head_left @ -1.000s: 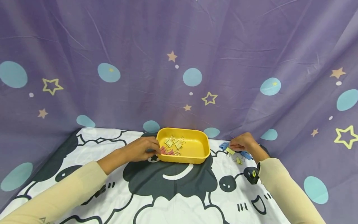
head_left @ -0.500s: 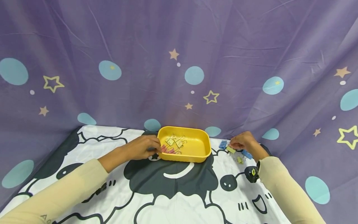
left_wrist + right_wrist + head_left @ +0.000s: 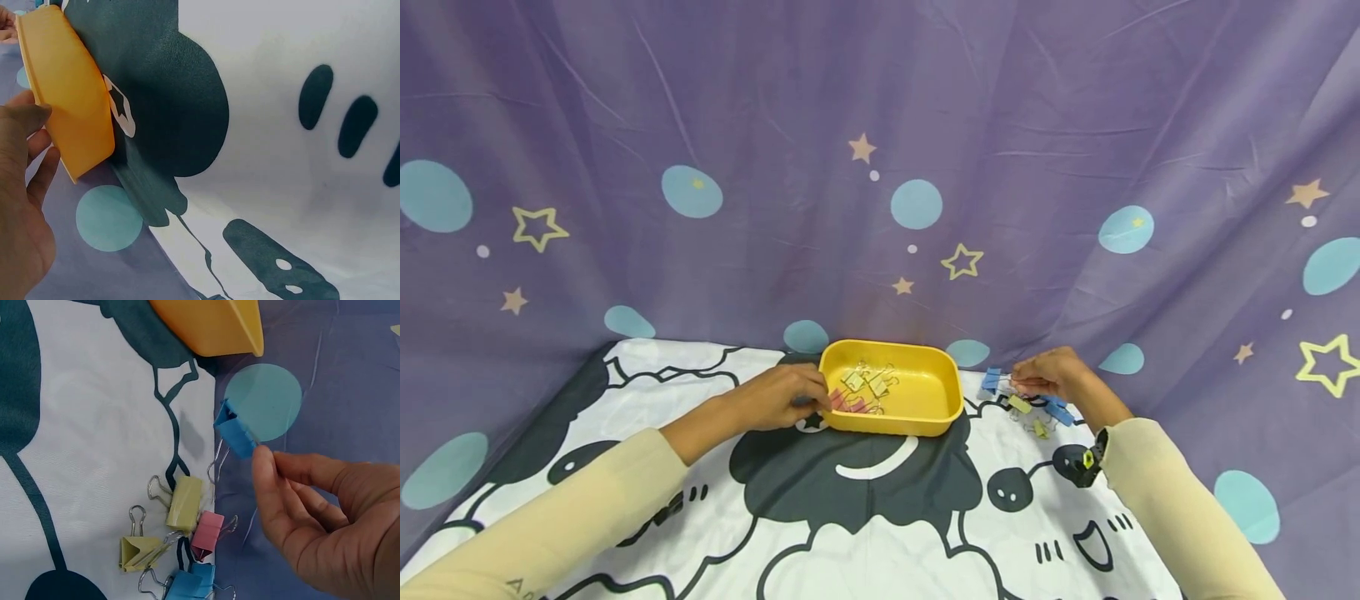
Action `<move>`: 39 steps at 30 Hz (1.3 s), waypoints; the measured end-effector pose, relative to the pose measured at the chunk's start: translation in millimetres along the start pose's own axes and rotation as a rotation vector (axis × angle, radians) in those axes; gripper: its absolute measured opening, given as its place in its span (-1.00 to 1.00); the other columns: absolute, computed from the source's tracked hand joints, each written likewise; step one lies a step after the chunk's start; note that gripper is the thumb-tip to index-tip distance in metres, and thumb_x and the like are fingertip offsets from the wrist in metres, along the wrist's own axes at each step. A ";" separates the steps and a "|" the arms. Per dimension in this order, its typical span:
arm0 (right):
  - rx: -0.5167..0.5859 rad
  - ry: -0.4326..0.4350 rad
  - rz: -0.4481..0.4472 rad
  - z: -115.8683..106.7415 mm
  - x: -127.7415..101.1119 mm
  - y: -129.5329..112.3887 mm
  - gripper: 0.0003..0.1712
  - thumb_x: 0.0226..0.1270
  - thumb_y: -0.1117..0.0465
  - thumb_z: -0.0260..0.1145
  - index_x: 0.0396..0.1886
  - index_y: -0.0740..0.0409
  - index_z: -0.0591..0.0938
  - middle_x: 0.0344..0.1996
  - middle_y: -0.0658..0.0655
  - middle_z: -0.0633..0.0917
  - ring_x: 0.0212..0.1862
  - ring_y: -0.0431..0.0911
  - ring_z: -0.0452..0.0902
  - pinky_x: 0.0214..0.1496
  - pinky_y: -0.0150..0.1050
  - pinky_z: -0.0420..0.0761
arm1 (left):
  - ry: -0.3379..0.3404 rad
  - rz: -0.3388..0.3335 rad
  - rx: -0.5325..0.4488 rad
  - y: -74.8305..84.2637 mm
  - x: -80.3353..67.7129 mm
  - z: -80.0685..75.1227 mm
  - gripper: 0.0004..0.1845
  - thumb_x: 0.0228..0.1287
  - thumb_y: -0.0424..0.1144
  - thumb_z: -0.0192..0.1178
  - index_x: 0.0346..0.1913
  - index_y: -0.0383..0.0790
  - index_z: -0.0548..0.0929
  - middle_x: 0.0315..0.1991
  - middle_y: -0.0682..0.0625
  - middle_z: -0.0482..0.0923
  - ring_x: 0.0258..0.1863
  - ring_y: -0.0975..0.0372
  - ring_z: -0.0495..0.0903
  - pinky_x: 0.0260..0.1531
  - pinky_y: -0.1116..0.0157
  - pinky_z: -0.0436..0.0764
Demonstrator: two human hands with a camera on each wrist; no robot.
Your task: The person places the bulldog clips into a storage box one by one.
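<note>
My right hand (image 3: 1052, 373) pinches a blue binder clip (image 3: 234, 431) by one wire handle, between thumb and index finger. In the right wrist view the clip is raised, its shadow falling on the cloth. My left hand (image 3: 786, 396) holds the left end of a yellow tray (image 3: 887, 424), with the thumb at its rim in the left wrist view. Inside the tray's left half lie yellow binder clips (image 3: 878, 386) and pink binder clips (image 3: 847, 403). Below the right hand sit loose clips: yellow ones (image 3: 185, 503), a pink one (image 3: 208, 532) and blue ones (image 3: 187, 584).
A white cloth (image 3: 865, 558) with dark cartoon drawings covers the table. Behind it hangs a purple curtain (image 3: 820, 242) with stars and blue spots, close to the tray's back. The right wrist wears a dark band (image 3: 1086, 458).
My right hand has lifted the blue binder clip slightly up and to the left, away from the other clips. The left hand stays at the tray.
</note>
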State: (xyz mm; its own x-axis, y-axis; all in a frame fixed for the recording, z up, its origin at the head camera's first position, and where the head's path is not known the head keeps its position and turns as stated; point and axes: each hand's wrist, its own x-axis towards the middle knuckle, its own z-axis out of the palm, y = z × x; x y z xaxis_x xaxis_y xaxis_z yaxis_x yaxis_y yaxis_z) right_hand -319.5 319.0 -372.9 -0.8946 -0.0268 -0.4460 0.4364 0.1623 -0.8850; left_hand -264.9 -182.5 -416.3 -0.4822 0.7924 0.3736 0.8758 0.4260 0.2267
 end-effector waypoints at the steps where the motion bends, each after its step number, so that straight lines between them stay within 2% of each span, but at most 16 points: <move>1: -0.003 -0.013 -0.006 -1.1 -0.2 -0.4 -0.72 0.51 0.58 0.36 -0.36 0.22 0.81 -0.45 0.16 0.89 -0.38 -0.09 0.89 -0.15 -0.24 0.90 | 0.002 0.001 0.002 0.1 -0.1 0.1 -0.76 0.30 -0.51 0.50 -0.13 -0.09 0.94 -0.13 0.14 0.83 -0.04 0.27 0.72 0.05 0.16 0.79; 8: -0.014 -0.078 -0.036 -4.3 -5.0 -5.1 -0.74 0.59 0.53 0.32 -0.25 0.22 0.84 -0.37 0.13 0.91 -0.31 -0.13 0.91 -0.12 -0.28 0.89 | 0.007 0.006 0.013 0.9 -0.3 0.2 -0.76 0.29 -0.52 0.51 -0.14 -0.08 0.94 -0.15 0.15 0.83 -0.06 0.28 0.72 0.04 0.17 0.79; 12: -0.036 -0.115 -0.077 -2.7 -6.0 -6.6 -0.80 0.61 0.52 0.30 0.02 0.42 0.82 -0.33 0.11 0.92 -0.26 -0.14 0.91 -0.06 -0.26 0.90 | 0.002 -0.005 0.016 0.7 -1.5 0.9 -0.76 0.30 -0.51 0.51 -0.13 -0.08 0.94 -0.14 0.16 0.83 -0.06 0.29 0.72 0.04 0.18 0.78; 15: -0.062 -0.114 -0.095 0.7 -7.5 -9.2 -0.73 0.62 0.49 0.30 0.17 0.49 0.77 -0.32 0.09 0.92 -0.24 -0.14 0.91 -0.03 -0.25 0.90 | -0.001 -0.014 0.015 0.9 -2.2 1.1 -0.76 0.31 -0.51 0.51 -0.12 -0.08 0.95 -0.14 0.16 0.83 -0.05 0.29 0.73 0.03 0.19 0.79; 19: -0.079 -0.119 -0.099 7.3 -10.2 -15.5 -0.70 0.64 0.45 0.30 0.23 0.48 0.75 -0.30 0.08 0.93 -0.23 -0.14 0.91 -0.01 -0.26 0.89 | -0.002 -0.018 0.008 1.5 -2.1 1.0 -0.76 0.32 -0.51 0.51 -0.12 -0.08 0.95 -0.14 0.16 0.83 -0.05 0.28 0.73 0.03 0.19 0.79; 25: -0.103 -0.158 -0.124 19.9 -15.2 -26.8 -0.47 0.65 0.44 0.31 0.49 0.62 0.52 -0.23 0.11 0.94 -0.19 -0.13 0.92 0.03 -0.25 0.89 | 0.004 -0.011 0.009 0.9 -1.2 1.0 -0.76 0.32 -0.50 0.52 -0.13 -0.08 0.94 -0.15 0.16 0.83 -0.06 0.29 0.72 0.02 0.20 0.79; 29: -0.103 -0.174 -0.139 30.5 -18.3 -33.0 -0.44 0.67 0.45 0.30 0.53 0.63 0.48 -0.18 0.11 0.94 -0.15 -0.11 0.92 0.08 -0.20 0.89 | 0.011 -0.006 0.006 0.7 -1.0 1.3 -0.75 0.30 -0.52 0.52 -0.14 -0.07 0.94 -0.15 0.16 0.83 -0.07 0.29 0.72 0.02 0.20 0.79; 34: -0.102 -0.180 -0.145 46.8 -19.8 -38.3 -0.47 0.65 0.48 0.30 0.50 0.62 0.52 -0.18 0.14 0.94 -0.15 -0.08 0.93 0.05 -0.19 0.90 | 0.011 -0.002 0.005 2.0 -0.3 -0.2 -0.75 0.28 -0.53 0.52 -0.14 -0.10 0.94 -0.15 0.14 0.83 -0.06 0.27 0.72 0.03 0.18 0.79; 39: -0.143 -0.200 -0.174 64.0 -20.4 -38.7 -0.43 0.61 0.49 0.34 0.50 0.66 0.50 -0.02 0.29 0.92 -0.14 -0.09 0.91 0.09 -0.17 0.90 | 0.004 -0.010 0.007 3.7 0.0 -1.4 -0.76 0.29 -0.52 0.52 -0.13 -0.11 0.94 -0.14 0.13 0.83 -0.05 0.26 0.73 0.04 0.17 0.80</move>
State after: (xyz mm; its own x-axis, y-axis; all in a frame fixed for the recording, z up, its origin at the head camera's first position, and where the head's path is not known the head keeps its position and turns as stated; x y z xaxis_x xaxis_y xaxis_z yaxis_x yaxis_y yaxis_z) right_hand -312.0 250.1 -338.1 -0.9120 -0.2578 -0.3191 0.2472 0.2755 -0.9290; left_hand -261.8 -181.6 -414.2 -0.4913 0.7864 0.3745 0.8709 0.4372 0.2244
